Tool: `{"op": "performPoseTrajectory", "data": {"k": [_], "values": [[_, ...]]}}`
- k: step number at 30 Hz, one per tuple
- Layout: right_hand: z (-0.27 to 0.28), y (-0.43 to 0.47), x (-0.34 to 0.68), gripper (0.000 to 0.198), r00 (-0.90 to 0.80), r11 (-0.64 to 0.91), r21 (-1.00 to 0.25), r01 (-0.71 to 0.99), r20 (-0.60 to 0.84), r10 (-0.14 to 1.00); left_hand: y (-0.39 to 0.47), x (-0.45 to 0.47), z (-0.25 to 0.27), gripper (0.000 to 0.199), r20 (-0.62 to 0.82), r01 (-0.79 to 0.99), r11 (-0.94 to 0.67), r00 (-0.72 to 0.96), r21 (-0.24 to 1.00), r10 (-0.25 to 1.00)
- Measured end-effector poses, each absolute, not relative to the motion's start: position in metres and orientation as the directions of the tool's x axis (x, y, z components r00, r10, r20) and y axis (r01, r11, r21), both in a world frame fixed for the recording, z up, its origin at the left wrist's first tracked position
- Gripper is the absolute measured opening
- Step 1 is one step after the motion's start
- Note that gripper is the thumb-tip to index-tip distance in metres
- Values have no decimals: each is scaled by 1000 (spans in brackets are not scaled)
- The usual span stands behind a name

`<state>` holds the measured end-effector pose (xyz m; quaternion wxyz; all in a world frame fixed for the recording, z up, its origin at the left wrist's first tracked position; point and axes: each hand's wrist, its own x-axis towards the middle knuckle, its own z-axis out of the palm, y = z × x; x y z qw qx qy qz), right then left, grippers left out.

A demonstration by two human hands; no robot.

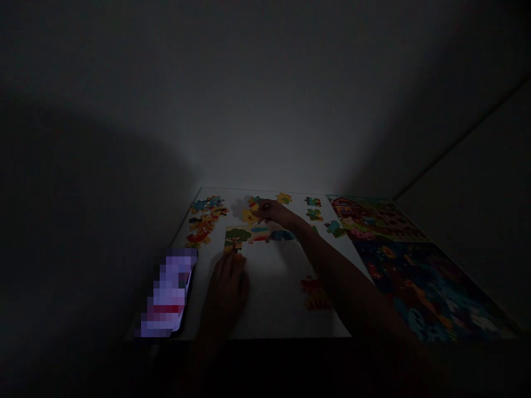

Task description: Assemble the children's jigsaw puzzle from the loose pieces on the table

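Observation:
My right hand (271, 212) reaches to the far part of the white table, its fingers closed on a yellow puzzle piece (249, 216). Multicoloured puzzle pieces (254, 200) lie just behind that hand. Below it runs a joined row of pieces, with a green tree (238, 234) at its left end and a red-and-blue part (260, 234) beside it; my right forearm hides the row's right end. My left hand (227, 282) lies flat, fingers stretched out, with the fingertips at the lower edge of the tree section. The light is very dim.
Loose pieces (201, 224) are heaped at the left edge. More green-blue pieces (314, 214) lie right of my hand, and red pieces (314, 293) sit by my right forearm. A lit phone (172, 293) stands front left. Two colourful pictures (415, 276) cover the right side. Walls enclose the table.

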<state>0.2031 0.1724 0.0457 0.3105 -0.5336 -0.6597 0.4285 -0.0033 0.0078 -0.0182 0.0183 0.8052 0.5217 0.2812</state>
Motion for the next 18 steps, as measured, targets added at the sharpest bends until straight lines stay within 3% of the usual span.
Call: {"op": "performPoseTrajectory", "data": {"k": [3, 8, 13, 18], "values": [[37, 142, 228, 33, -260, -20, -984, 176, -66, 963, 8, -3, -18, 36, 434, 835, -447, 291, 320, 853], [27, 110, 247, 33, -188, -110, -991, 73, -122, 975, 8, -2, -18, 36, 428, 843, -439, 288, 311, 857], [28, 128, 224, 23, -128, -174, -962, 210, -203, 971, 7, -3, -20, 36, 410, 867, -424, 297, 261, 862], [34, 173, 177, 23, -85, -63, -891, 449, -112, 990, 5, -3, -22, 37, 434, 860, -438, 300, 262, 849]]}}
